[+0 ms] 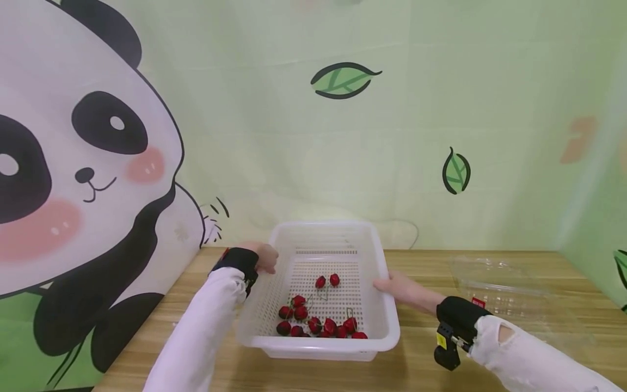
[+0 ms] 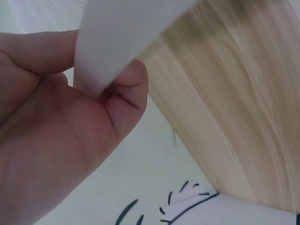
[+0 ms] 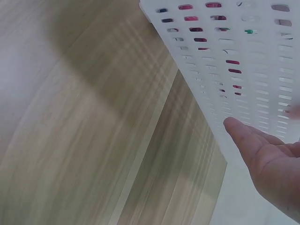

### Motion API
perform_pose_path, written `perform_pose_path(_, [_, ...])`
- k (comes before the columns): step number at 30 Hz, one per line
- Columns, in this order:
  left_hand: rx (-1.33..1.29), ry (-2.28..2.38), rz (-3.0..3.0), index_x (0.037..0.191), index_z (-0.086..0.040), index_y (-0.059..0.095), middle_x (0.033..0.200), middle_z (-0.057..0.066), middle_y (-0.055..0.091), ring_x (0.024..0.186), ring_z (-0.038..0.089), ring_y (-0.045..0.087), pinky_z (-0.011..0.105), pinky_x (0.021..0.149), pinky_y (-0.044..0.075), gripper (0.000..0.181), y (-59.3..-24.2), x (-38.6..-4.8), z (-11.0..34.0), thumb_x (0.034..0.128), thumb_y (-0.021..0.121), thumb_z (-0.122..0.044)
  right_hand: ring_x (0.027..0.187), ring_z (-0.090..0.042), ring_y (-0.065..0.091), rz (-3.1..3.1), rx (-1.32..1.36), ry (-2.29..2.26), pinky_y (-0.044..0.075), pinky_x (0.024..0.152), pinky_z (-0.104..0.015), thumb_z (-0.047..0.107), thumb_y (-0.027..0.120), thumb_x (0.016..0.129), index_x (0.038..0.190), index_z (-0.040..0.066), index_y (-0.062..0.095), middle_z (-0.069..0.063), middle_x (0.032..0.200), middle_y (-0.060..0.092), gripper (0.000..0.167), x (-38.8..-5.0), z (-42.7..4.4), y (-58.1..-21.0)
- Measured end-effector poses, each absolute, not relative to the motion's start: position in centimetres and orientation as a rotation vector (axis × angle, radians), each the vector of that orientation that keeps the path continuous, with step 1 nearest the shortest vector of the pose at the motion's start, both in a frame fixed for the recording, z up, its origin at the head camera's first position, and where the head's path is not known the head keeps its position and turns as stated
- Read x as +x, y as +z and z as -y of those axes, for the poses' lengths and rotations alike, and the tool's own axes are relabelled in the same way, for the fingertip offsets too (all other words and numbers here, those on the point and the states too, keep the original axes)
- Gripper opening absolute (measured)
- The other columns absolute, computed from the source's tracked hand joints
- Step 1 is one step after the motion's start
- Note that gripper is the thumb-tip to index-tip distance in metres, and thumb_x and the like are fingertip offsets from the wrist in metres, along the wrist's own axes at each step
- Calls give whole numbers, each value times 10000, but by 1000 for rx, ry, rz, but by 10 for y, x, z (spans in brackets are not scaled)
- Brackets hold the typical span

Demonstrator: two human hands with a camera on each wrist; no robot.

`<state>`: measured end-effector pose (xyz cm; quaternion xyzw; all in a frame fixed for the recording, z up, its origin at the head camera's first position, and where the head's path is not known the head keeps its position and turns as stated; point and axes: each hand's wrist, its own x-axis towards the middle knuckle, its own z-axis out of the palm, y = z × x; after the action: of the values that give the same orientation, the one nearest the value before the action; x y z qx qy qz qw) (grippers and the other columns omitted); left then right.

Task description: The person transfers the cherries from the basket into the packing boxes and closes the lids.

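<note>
With left hand [image 1: 262,256] and right hand [image 1: 405,288] I'm gripping the perforated basket [image 1: 323,344], risking cherries [image 1: 314,325] between them rolling if it tilts.

Can pass from above into the white basket [image 1: 390,322]; meets left hand [image 1: 263,256] and right hand [image 1: 404,287] at its sides, clear packaging [image 1: 511,307] farther right.

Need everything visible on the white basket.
The white basket looks like plastic: rectangular, rounded corners, smooth rim, floor and walls pierced with rows of small holes. It is open side up over the wood-grain table; whether its base rests there or is raised isn't clear. Red cherries with thin stems lie inside, mostly bunched at the near end, two farther back. The left grip pinches its rim; the right grip touches the opposite side.
</note>
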<state>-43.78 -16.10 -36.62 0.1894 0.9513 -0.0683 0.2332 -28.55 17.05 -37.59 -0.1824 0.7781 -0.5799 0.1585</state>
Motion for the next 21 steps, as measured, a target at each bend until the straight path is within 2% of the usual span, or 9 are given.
perform_pose_path(2, [636,-205,-2595,947,-48,505,801,85,459,661,216,474,323,575,382,228,-384,-459,164,874,565,-256,1001,-414,518,-2233,-504,-1658,459,739,-488,89,382,944,1287,-121,341,-325,1164,471,404,-284,-176,-376])
perform_pose_path(5, [503,70,-2589,952,-41,502,836,85,475,700,213,496,317,578,421,206,-384,-456,157,862,580,-210,976,-402,536,-2252,-487,-1651,465,727,-485,99,396,941,1277,-136,343,-321,1139,490,413,-283,-183,-375])
perform_pose_path(8, [291,411,-2588,1014,5,492,945,137,494,836,272,513,365,676,464,171,-353,-411,138,863,547,-52,971,-402,538,-2248,-500,-1645,465,726,-483,104,398,943,1281,-144,331,-326,1139,487,424,-281,-189,-375])
perform_pose_path(12, [228,754,-2502,1080,72,416,994,171,451,892,302,495,391,745,465,233,-328,-372,125,859,485,45,990,-428,517,-2217,-526,-1655,458,733,-499,89,380,949,1295,-144,299,-343,1161,459,425,-281,-198,-375])
perform_pose_path(16, [226,859,-2435,1133,89,336,1018,177,398,916,312,467,406,777,450,307,-321,-361,118,856,464,58,993,-437,512,-2204,-531,-1657,456,731,-507,82,383,943,1293,-147,291,-347,1162,455,428,-280,-206,-375])
perform_pose_path(21, [288,835,-2431,1117,71,328,1021,174,402,905,295,486,396,751,461,314,-326,-366,114,842,476,35,1005,-448,499,-2193,-534,-1654,454,724,-520,93,389,949,1314,-129,261,-353,1181,434,447,-278,-215,-375])
